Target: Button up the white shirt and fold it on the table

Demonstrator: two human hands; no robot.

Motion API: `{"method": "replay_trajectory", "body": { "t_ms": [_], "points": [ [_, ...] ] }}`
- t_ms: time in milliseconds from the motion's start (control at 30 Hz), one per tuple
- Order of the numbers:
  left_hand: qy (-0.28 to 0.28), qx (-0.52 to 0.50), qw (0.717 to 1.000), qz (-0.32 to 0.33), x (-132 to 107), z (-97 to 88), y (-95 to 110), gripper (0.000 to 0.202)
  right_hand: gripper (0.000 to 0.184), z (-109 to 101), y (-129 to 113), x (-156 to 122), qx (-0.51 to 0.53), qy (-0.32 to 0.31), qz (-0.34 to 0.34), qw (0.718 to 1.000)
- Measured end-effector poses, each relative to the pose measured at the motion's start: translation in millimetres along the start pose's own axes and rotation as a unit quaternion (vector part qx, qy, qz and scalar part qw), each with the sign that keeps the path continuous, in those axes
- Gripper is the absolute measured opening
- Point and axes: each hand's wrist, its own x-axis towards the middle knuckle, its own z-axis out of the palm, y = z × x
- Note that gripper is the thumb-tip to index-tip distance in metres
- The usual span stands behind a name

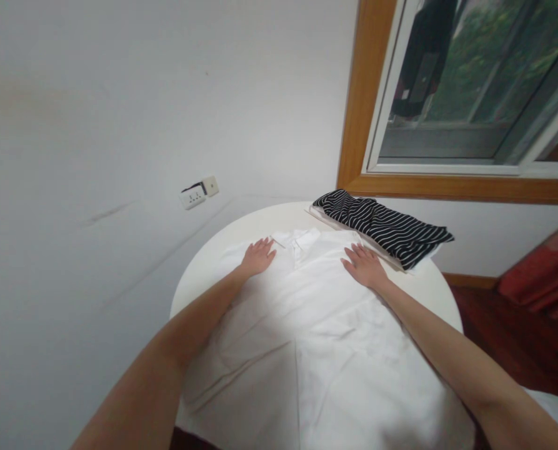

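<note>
A white shirt (316,300) lies spread over a round white table (241,225), its collar toward the far side and its lower part hanging over the near edge. Creases run across its middle. My left hand (259,256) rests flat on the shirt's upper left, beside the collar, fingers stretched out. On the upper right of the shirt, my right hand (364,265) lies flat with its fingers spread. Neither hand grips anything. Just beyond my right hand is a folded black-and-white striped garment (382,224), with pale cloth showing under it.
A white wall (119,125) with a power socket (193,197) stands behind and to the left of the table. At the upper right is a wood-framed window (447,181). A red curtain (545,275) hangs at the right above a dark red floor (508,337).
</note>
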Motion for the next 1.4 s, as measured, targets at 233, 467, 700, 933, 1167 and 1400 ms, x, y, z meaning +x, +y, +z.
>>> {"method": "replay_trajectory", "body": {
  "t_ms": [233, 467, 700, 933, 1167, 1400],
  "points": [
    [-0.046, -0.032, 0.997, -0.055, 2, -2.5, -12, 0.062, 0.064, 2, 2, 2, 0.002, 0.002, -0.002, 1.0],
    [-0.01, -0.046, 0.997, -0.059, -2, -3.5, -18, 0.065, 0.053, -11, -4, -3, -0.017, 0.065, -0.009, 0.998],
    [-0.011, -0.034, 0.999, -0.016, 1, 0.4, -36, 0.053, 0.056, -17, -52, 15, 0.032, -0.008, -0.164, 0.986],
    [0.023, -0.005, 0.997, -0.068, -6, 4.1, -53, 0.055, 0.067, 2, -63, 56, 0.054, -0.065, -0.124, 0.989],
    [0.085, -0.019, 0.987, -0.138, -10, 6.3, -87, 0.052, 0.055, 10, -30, 85, 0.009, -0.001, -0.03, 0.999],
    [0.11, 0.005, 0.991, -0.073, -8, -4.4, -84, 0.044, 0.043, 6, -34, 103, -0.062, 0.097, 0.025, 0.993]
  ]
}}
